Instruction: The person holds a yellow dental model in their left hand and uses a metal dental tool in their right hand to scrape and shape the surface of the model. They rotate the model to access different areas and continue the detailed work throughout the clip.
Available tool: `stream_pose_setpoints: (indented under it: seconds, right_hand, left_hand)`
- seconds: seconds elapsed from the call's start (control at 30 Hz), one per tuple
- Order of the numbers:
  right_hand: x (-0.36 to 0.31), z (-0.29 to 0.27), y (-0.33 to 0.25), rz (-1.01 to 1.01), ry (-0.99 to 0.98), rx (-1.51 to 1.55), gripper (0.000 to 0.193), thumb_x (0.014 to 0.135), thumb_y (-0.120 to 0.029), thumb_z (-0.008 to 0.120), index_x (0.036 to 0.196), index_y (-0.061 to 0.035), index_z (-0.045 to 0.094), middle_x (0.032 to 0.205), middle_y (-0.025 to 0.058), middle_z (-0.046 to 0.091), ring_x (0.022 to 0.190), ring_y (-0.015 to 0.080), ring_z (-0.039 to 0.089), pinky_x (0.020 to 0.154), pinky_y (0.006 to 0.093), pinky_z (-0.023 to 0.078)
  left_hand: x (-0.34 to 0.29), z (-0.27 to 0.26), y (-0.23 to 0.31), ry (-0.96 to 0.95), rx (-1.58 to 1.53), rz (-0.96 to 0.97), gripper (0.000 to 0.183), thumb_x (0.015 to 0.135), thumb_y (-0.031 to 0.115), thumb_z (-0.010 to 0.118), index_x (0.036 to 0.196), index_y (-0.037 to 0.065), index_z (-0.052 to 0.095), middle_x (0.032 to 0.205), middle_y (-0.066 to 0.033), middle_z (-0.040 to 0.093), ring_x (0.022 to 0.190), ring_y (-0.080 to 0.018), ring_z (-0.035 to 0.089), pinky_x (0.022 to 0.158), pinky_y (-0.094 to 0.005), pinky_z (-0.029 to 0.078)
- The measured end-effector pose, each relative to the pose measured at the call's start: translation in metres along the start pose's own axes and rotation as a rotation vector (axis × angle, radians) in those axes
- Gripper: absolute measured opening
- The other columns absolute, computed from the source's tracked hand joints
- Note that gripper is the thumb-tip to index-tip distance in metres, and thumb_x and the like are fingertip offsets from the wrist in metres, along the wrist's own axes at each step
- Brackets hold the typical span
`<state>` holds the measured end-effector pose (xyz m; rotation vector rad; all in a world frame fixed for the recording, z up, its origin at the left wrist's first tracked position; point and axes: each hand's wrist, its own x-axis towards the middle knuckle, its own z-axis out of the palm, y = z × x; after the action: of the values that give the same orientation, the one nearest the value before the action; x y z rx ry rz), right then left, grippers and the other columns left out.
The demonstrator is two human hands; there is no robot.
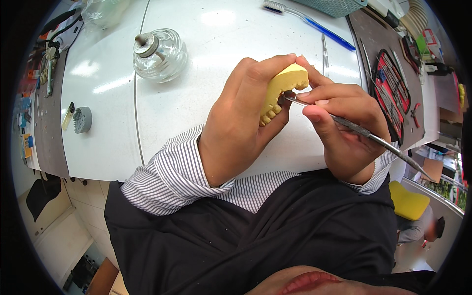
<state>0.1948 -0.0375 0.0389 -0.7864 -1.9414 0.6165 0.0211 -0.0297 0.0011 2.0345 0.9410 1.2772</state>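
Observation:
A yellow dental cast (275,88) with a row of moulded teeth is held up over the white table by my left hand (241,108), its fingers wrapped round the back. Between the teeth there is a dark patch. My right hand (349,118) grips a metal dental carver (351,125) with a knurled handle, like a pen. The carver's tip meets the cast at the dark patch, and its far end points down to the right. Some right fingertips rest by the cast's upper edge. The exact contact at the tip is partly hidden by my fingers.
A glass spirit lamp (160,55) stands at the left back, with a small grey block (82,120) farther left. A blue toothbrush (314,25) and a scalpel (325,55) lie behind my hands. At right is an open red-lined instrument case (391,81). A person (425,228) is at lower right.

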Motion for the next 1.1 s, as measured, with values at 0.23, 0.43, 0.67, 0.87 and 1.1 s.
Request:
stream_pose_setpoints:
  seconds: [0.23, 0.43, 0.67, 0.87, 1.1]
  right_hand:
    - [-0.001, 0.004, 0.011, 0.048, 0.201, 0.292, 0.012, 0.09, -0.011, 0.055, 0.094, -0.0024, 0.048, 0.091, 0.0161, 0.06, 0.087, 0.0232, 0.062, 0.09, 0.0508, 0.047]
    - [-0.003, -0.009, 0.022, 0.166, 0.321, 0.628, 0.014, 0.098, -0.019, 0.042, 0.101, -0.0057, 0.046, 0.113, 0.0153, 0.053, 0.101, 0.0192, 0.056, 0.09, 0.0314, 0.046]
    - [0.006, -0.007, 0.018, 0.55, 0.251, 0.919, 0.019, 0.1, -0.023, 0.033, 0.097, -0.0069, 0.042, 0.13, 0.0254, 0.045, 0.122, 0.0311, 0.046, 0.095, 0.0322, 0.045]
    - [-0.001, -0.008, 0.03, 0.312, 0.231, 0.953, 0.013, 0.097, -0.019, 0.043, 0.096, -0.0058, 0.042, 0.106, 0.0153, 0.055, 0.099, 0.0224, 0.06, 0.084, 0.0304, 0.051]
    - [0.008, 0.001, 0.003, 0.474, 0.22, 0.798, 0.012, 0.091, -0.012, 0.055, 0.094, -0.0055, 0.044, 0.098, 0.0093, 0.053, 0.084, 0.0149, 0.062, 0.079, 0.0237, 0.053]
  left_hand:
    - [0.001, 0.001, 0.001, 0.02, -0.051, -0.017, 0.041, 0.085, 0.0, 0.058, 0.123, 0.0, 0.041, 0.104, -0.0139, 0.055, 0.092, -0.0184, 0.061, 0.078, -0.0264, 0.05]
    - [0.0, -0.002, -0.001, -0.05, -0.119, -0.039, 0.044, 0.085, -0.002, 0.055, 0.124, 0.0, 0.035, 0.104, -0.0181, 0.059, 0.098, -0.0203, 0.061, 0.083, -0.0286, 0.051]
    - [0.0, -0.006, 0.005, -0.092, -0.228, -0.108, 0.047, 0.085, -0.002, 0.053, 0.127, -0.001, 0.031, 0.105, -0.0185, 0.058, 0.103, -0.0209, 0.058, 0.088, -0.0306, 0.048]
    - [-0.001, -0.004, 0.002, -0.073, -0.212, -0.111, 0.047, 0.086, -0.002, 0.05, 0.129, -0.002, 0.031, 0.106, -0.0182, 0.057, 0.103, -0.0207, 0.058, 0.088, -0.0298, 0.048]
    - [0.0, -0.005, 0.004, -0.032, -0.139, -0.148, 0.043, 0.088, 0.0, 0.05, 0.128, -0.001, 0.034, 0.106, -0.0162, 0.057, 0.099, -0.0183, 0.059, 0.085, -0.0276, 0.048]
